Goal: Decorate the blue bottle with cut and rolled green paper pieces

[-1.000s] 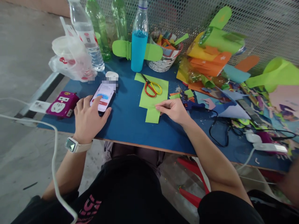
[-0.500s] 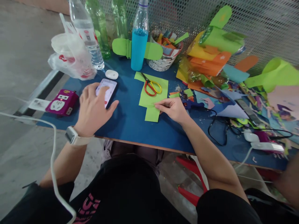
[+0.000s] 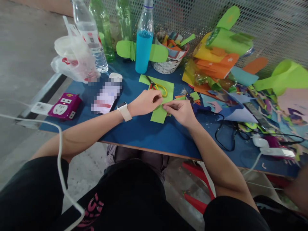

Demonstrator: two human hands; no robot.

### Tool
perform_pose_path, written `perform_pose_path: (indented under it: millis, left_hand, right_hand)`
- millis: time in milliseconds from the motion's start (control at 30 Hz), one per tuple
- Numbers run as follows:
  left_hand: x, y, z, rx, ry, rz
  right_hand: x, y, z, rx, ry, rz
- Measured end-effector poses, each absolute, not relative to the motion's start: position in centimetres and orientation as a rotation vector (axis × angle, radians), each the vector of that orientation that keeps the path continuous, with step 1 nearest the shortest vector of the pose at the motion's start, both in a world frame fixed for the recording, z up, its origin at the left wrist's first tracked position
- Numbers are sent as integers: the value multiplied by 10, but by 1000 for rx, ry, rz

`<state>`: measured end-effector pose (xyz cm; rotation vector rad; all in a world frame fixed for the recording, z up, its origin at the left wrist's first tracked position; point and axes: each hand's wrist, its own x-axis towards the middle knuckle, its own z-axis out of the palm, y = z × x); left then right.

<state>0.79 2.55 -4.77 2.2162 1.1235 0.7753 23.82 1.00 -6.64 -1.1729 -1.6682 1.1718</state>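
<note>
While on table (image 3: pixel 134 128), paper (image 3: pixel 157 115) under left hand (image 3: pixel 145 102)

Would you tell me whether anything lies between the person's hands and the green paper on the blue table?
Nothing visible does. The right hand pinches the green paper at its edge and the left hand touches it alongside. The scissors lie on its far part, beyond the left hand.

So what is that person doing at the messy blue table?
A person sits at a blue table with both hands on a piece of green paper. The right hand pinches its edge. The left hand lies on it, partly over the yellow-handled scissors. A phone lies to the left, and heaps of coloured paper to the right.
</note>
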Motion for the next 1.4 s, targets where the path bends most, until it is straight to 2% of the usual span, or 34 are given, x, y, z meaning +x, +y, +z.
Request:
perform_pose_path:
  millis: [300, 1400]
  left_hand:
    - [6, 21, -64, 2115, 1095, 822]
    - [-2, 32, -66, 2224, 959, 702]
  right_hand:
    - [237, 9, -67, -1186, -1665, 1140]
    - [241, 13, -73, -1163, -1696, 1198]
